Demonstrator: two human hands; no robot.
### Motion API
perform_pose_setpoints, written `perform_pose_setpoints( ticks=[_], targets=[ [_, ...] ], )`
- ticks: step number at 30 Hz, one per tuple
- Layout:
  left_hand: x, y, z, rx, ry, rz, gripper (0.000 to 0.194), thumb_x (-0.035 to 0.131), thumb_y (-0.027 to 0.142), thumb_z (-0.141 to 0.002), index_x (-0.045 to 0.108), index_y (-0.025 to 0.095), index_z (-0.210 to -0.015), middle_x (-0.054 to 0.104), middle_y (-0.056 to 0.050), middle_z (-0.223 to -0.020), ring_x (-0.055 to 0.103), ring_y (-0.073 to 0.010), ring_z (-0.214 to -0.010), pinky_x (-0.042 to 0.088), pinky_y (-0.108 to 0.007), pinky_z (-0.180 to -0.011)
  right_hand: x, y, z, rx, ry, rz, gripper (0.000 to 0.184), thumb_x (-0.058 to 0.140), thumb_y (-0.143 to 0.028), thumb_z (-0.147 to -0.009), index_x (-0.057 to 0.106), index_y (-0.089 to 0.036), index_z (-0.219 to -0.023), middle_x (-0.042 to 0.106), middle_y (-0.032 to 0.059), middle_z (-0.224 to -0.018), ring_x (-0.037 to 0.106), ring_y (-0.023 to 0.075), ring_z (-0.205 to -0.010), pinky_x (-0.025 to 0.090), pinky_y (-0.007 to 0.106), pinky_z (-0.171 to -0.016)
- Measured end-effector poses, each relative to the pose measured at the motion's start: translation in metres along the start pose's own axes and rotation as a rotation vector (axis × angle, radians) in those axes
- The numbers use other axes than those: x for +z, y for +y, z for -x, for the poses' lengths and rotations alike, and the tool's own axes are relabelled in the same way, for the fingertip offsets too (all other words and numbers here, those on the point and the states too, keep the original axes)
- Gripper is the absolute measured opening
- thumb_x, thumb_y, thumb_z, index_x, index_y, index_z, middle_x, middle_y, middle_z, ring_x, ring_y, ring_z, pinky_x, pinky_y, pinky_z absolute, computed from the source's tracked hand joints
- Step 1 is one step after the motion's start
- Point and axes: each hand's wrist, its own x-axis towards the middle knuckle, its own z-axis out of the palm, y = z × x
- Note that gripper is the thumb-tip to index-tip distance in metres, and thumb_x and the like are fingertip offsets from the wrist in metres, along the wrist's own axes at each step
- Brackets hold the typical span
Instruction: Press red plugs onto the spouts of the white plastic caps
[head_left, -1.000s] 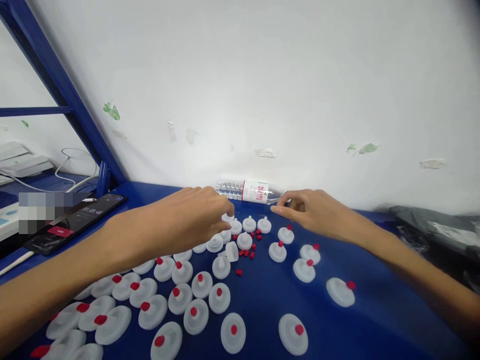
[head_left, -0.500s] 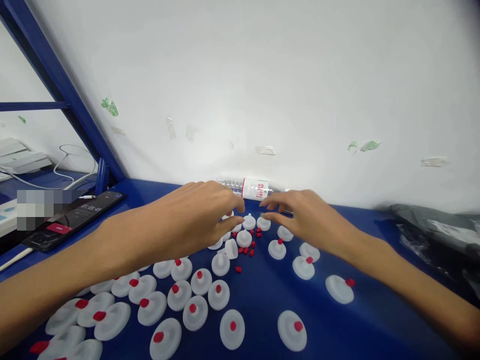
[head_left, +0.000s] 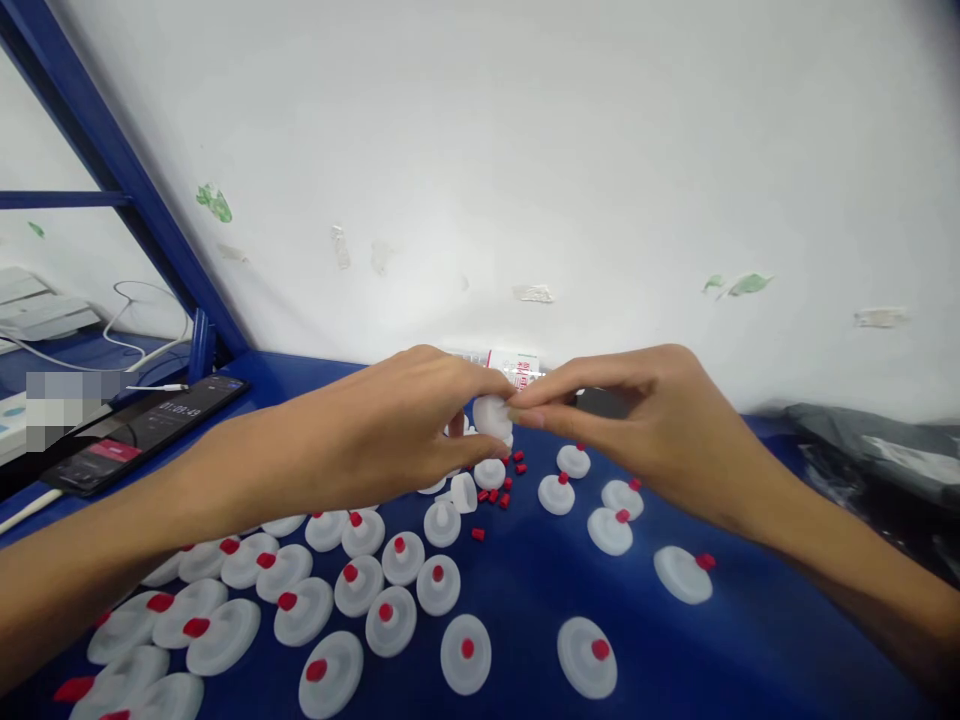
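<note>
My left hand (head_left: pixel 427 410) grips a white plastic disc cap (head_left: pixel 493 416) by its edges, between thumb and forefinger. The disc is held tilted, its face towards me. At its right edge my right hand (head_left: pixel 622 405) pinches thumb and forefinger together; whatever is between them is hidden. Beneath the hands lie small loose red caps (head_left: pixel 505 500) and white discs with bare nozzles, such as the nozzled disc (head_left: pixel 442 524). To the left and front spread many similar discs with red tips, among them a red-tipped disc (head_left: pixel 466 655).
A clear bottle (head_left: pixel 517 366) with a red-and-white label lies against the wall behind my hands. At the left a phone (head_left: pixel 150 430) rests by a white cable and a blue frame (head_left: pixel 127 190). A dark plastic bag (head_left: pixel 877 460) sits at the right on the blue table (head_left: pixel 510 620).
Both hands have come together. My left hand now holds a white disc cap up off the table, and my right thumb and forefinger have closed at its edge.
</note>
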Motion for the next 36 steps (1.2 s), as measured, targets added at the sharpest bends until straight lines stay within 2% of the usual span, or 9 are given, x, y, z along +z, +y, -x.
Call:
perform_pose_setpoints(
  ticks=[2,4,10,15,20,23,26,29,36],
  targets=[
    [-0.003,-0.001,0.0,-0.007,0.006,-0.028,0.021,0.062,0.043,-0.095,0.071,0.033,-0.111,0.076,0.005,-0.084,0.066,-0.0132,-0.064,0.043,-0.027,-0.058,0.001,0.0,0.0,-0.003,-0.001,-0.015,0.018,0.07,-0.042,-0.092,0.082,-0.03,-0.097,0.081,-0.0002,-0.097,0.075,0.0206,-0.086,0.057,0.029,-0.073],
    [-0.003,-0.005,0.0,-0.003,0.065,-0.107,0.025,0.066,0.044,-0.091,0.071,0.035,-0.113,0.076,0.005,-0.082,0.067,-0.015,-0.063,0.042,-0.029,-0.057,0.003,0.009,-0.001,0.009,-0.014,0.048,0.025,0.059,-0.041,-0.099,0.08,-0.029,-0.103,0.081,0.0011,-0.1,0.073,0.02,-0.083,0.056,0.03,-0.071],
    [-0.002,-0.017,-0.002,-0.07,0.121,-0.176,0.043,0.068,0.046,-0.088,0.065,0.033,-0.129,0.078,0.0,-0.09,0.069,-0.0184,-0.07,0.043,-0.029,-0.061,0.016,0.043,-0.001,-0.015,-0.371,0.391,0.028,0.054,-0.032,-0.101,0.081,-0.026,-0.095,0.08,0.0043,-0.084,0.072,0.0217,-0.075,0.052,0.032,-0.071],
    [0.0,-0.018,-0.001,-0.044,0.11,-0.191,0.037,0.068,0.04,-0.088,0.064,0.035,-0.124,0.077,0.003,-0.087,0.068,-0.0174,-0.069,0.04,-0.027,-0.058,0.03,0.041,0.005,0.011,-0.407,0.478,0.027,0.057,-0.036,-0.1,0.082,-0.026,-0.096,0.079,0.0053,-0.083,0.073,0.0244,-0.078,0.05,0.034,-0.069],
    [0.003,-0.019,-0.002,-0.02,0.099,-0.202,0.035,0.069,0.034,-0.087,0.066,0.035,-0.122,0.078,0.003,-0.094,0.069,-0.0185,-0.074,0.041,-0.028,-0.06,0.037,0.039,0.007,0.066,-0.441,0.594,0.013,0.07,-0.025,-0.089,0.082,-0.027,-0.095,0.079,0.0043,-0.088,0.072,0.0261,-0.077,0.046,0.035,-0.064],
    [0.002,-0.017,-0.002,-0.033,0.094,-0.219,0.033,0.068,0.036,-0.087,0.069,0.034,-0.119,0.078,0.0,-0.096,0.068,-0.0185,-0.072,0.041,-0.028,-0.059,0.041,0.042,0.008,0.065,-0.466,0.608,0.012,0.069,-0.02,-0.089,0.08,-0.025,-0.09,0.078,0.0043,-0.084,0.071,0.0261,-0.078,0.043,0.034,-0.063],
    [0.002,-0.017,-0.001,-0.028,0.082,-0.229,0.028,0.068,0.035,-0.086,0.072,0.034,-0.114,0.077,0.002,-0.086,0.067,-0.0175,-0.066,0.04,-0.029,-0.057,0.042,0.043,0.008,0.001,-0.485,0.604,0.017,0.064,-0.014,-0.092,0.077,-0.022,-0.084,0.076,0.0042,-0.08,0.07,0.0249,-0.078,0.043,0.034,-0.065],
    [0.002,-0.017,0.001,-0.023,0.094,-0.221,0.025,0.069,0.038,-0.087,0.073,0.033,-0.111,0.076,0.003,-0.084,0.067,-0.0175,-0.067,0.041,-0.03,-0.058,0.034,0.039,0.005,0.0,-0.438,0.523,0.017,0.061,-0.015,-0.095,0.075,-0.021,-0.088,0.076,0.003,-0.079,0.069,0.0221,-0.073,0.044,0.034,-0.065],
    [0.004,-0.016,-0.002,-0.04,0.057,-0.199,0.024,0.069,0.037,-0.086,0.073,0.032,-0.109,0.075,0.002,-0.082,0.068,-0.0175,-0.067,0.042,-0.029,-0.057,0.016,0.011,-0.003,0.164,-0.068,-0.067,0.012,0.071,-0.036,-0.091,0.079,-0.028,-0.088,0.079,-0.0034,-0.087,0.071,0.0156,-0.077,0.052,0.028,-0.071]
  ],
)
